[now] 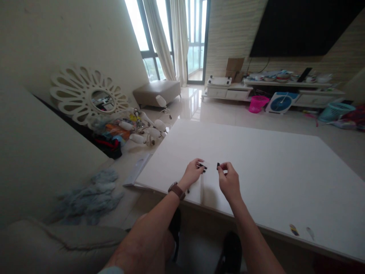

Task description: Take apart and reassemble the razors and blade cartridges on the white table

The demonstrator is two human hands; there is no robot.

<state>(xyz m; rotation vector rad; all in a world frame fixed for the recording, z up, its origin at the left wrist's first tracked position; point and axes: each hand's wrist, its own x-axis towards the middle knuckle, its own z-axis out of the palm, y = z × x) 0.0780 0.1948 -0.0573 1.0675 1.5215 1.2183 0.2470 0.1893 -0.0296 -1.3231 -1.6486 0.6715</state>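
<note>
Over the near part of the white table (265, 167), my right hand (230, 182) pinches a small black piece (218, 166) between thumb and fingertips. To its left, my left hand (194, 173), with a brown watch on the wrist, is closed at the fingertips on a thin whitish piece with small black parts (204, 167). Its exact kind is too small to make out. The two hands are a short gap apart. Below the left fingers a seam or thin edge (202, 190) runs toward the table's front. A small dark bit (188, 190) lies beside the watch.
Near the front right of the table lie a yellow-and-dark small item (294, 230) and a pale one (310, 233). A lamp with white shades (154, 132) and a petal-framed mirror (72, 95) are at left. A pink bin (258, 104) stands beyond.
</note>
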